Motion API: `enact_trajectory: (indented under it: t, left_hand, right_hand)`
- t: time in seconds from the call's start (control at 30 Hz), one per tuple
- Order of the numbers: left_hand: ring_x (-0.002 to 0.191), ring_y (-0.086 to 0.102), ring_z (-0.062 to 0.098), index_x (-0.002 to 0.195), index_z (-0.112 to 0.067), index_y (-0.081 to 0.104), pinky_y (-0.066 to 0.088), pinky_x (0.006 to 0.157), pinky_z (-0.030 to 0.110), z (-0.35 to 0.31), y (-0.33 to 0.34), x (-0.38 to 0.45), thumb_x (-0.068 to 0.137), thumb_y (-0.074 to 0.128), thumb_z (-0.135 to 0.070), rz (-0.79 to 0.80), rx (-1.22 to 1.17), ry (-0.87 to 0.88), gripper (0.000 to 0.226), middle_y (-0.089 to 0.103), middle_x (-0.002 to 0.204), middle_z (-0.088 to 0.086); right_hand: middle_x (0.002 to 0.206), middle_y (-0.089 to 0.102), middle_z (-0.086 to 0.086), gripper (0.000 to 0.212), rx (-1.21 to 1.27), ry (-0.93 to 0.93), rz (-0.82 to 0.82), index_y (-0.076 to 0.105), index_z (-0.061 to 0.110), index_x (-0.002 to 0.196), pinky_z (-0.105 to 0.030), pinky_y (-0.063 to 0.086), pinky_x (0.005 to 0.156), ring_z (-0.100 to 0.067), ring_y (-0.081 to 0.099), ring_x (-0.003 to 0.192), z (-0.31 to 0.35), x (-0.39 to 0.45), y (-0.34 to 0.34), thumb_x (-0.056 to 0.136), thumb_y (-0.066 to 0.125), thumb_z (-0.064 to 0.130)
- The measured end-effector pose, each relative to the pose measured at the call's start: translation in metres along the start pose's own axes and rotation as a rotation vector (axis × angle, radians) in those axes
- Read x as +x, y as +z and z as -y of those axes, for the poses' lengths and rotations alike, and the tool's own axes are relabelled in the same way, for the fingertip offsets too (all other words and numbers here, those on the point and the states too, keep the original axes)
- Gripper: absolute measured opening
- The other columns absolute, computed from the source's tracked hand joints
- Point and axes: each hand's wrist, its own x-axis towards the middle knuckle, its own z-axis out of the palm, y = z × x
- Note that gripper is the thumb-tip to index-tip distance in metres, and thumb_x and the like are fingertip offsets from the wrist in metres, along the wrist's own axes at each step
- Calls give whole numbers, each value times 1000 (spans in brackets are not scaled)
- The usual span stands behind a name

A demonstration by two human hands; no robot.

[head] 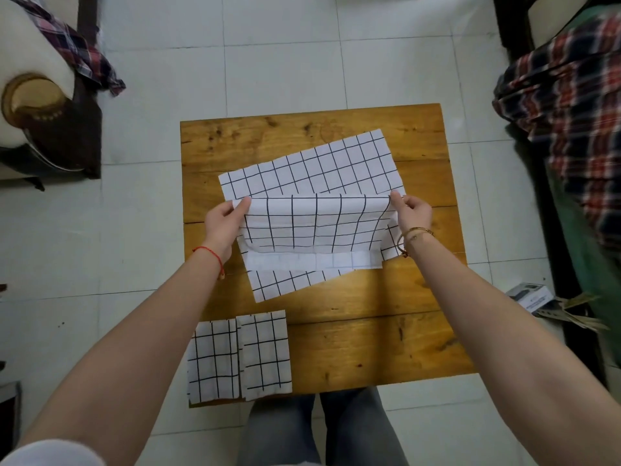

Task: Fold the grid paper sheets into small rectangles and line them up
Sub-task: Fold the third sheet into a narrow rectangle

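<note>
Two hands are pinching a grid sheet (316, 227) at mid-bench (386, 344), the left hand (223, 225) and right hand (411, 213) each gripping a raised corner over another sheet (312, 166), while two folded rectangles (238, 356) are lying side by side at the near left edge.

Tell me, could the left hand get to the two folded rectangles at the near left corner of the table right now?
Probably not yet: the left hand pinches the sheet being folded. Nothing blocks the folded rectangles.
</note>
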Motion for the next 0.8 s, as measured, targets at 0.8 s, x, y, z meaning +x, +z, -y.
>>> enact_trajectory:
  t: [0.8]
  left_hand:
    - [134,40,36,150,-14,29,40,109,41,41,28,96,83,75,-15,85,337,101,80,39,145,26]
  right_hand:
    - [78,51,3,25,-268,8,94,50,14,98,-24,41,73,-18,51,82,-43,91,53,83,69,21]
